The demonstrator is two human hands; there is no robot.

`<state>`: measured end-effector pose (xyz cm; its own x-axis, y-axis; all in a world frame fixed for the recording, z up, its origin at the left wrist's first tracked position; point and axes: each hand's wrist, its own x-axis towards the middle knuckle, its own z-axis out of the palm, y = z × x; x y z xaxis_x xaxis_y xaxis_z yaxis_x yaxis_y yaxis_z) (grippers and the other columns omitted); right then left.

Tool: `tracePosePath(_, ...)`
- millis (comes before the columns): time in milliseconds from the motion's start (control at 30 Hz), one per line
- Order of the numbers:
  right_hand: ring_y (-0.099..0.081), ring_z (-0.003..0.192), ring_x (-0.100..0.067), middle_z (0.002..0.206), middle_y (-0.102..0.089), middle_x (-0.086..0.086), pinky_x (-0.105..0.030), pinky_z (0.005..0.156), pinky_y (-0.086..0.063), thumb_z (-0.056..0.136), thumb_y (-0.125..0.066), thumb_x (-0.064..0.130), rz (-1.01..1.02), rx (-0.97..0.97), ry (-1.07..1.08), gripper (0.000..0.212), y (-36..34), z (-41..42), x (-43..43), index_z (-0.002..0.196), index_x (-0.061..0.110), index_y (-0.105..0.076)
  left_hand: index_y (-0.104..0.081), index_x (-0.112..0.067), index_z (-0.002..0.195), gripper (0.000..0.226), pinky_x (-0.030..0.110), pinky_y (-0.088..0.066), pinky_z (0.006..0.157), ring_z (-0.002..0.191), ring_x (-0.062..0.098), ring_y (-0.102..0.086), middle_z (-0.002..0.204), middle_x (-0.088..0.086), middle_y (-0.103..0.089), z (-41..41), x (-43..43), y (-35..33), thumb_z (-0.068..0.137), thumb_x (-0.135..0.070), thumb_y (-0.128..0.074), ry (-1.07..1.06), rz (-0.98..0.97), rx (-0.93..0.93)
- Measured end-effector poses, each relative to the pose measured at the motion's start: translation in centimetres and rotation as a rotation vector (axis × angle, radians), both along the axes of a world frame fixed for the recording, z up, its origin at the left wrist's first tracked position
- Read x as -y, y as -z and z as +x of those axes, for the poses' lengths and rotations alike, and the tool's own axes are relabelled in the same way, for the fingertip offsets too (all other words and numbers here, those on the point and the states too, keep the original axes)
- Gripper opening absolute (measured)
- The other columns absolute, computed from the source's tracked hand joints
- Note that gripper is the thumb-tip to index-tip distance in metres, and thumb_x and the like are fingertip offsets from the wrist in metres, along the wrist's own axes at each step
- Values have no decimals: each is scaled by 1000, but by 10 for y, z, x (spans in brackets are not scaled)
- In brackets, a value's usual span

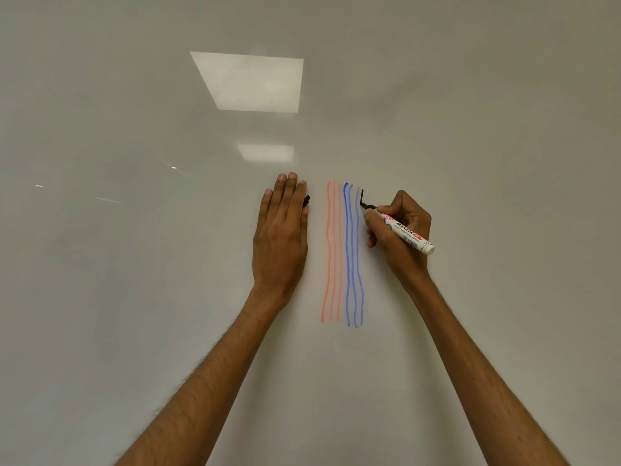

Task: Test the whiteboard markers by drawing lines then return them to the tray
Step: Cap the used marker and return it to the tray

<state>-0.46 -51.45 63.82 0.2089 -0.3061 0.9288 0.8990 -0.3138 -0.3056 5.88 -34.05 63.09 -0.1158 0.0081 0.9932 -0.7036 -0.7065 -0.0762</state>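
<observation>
The black marker (pixel 405 232) is held tight in the fingers of the right hand (pixel 400 250), like a pencil, and its tip touches the whiteboard (pixel 134 264) just beside the blue lines (pixel 351 257), where a short black line (pixel 362 196) has begun. That spot keeps the new line next to the blue and red lines (pixel 331 257), so each color can be checked. The left hand (pixel 280 237) lies flat on the board, I think to steady the person, with a little black cap (pixel 306 199) peeking out by its fingers; no tray is in view.
</observation>
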Motion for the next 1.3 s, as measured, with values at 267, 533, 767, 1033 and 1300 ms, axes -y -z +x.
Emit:
tracePosePath(267,-53,46,-25,66,-57,-21,-30,45,-47,80,-68,6,-16,-9,8,31,12,-1,2,66,13,-41,-44,-3,146,41,38,-19,123,148,22,-28,154,11,-40,1,0,2,106,-12,-41,1,-4,1)
tracePosePath(533,-52,46,-25,65,-54,-21,-30,44,-46,79,-68,6,7,-33,16,30,27,-4,2,65,14,-42,-44,-4,146,41,37,-19,123,148,22,-28,155,10,-39,0,1,4,106,-14,-40,2,-9,1)
tracePosePath(767,-52,45,-25,64,-54,-19,-29,44,-46,78,-69,8,-3,-65,5,36,41,-9,3,61,29,-46,-44,-4,146,41,38,-19,123,148,22,-27,155,10,-39,-1,1,6,107,-14,-38,5,-8,-8)
tracePosePath(1033,-52,41,-25,61,-52,-18,-25,43,-44,77,-68,6,-37,-103,11,39,56,-12,6,58,33,-47,-44,-3,146,41,37,-18,123,148,23,-28,155,11,-39,0,1,7,107,-13,-38,2,-12,-4)
tracePosePath(1300,-52,40,-20,59,-50,-21,-22,42,-42,77,-67,4,-47,-133,-1,30,72,-12,11,62,16,-43,-44,-3,146,41,38,-18,124,148,23,-27,155,12,-39,-1,1,9,107,-13,-38,10,-13,-10)
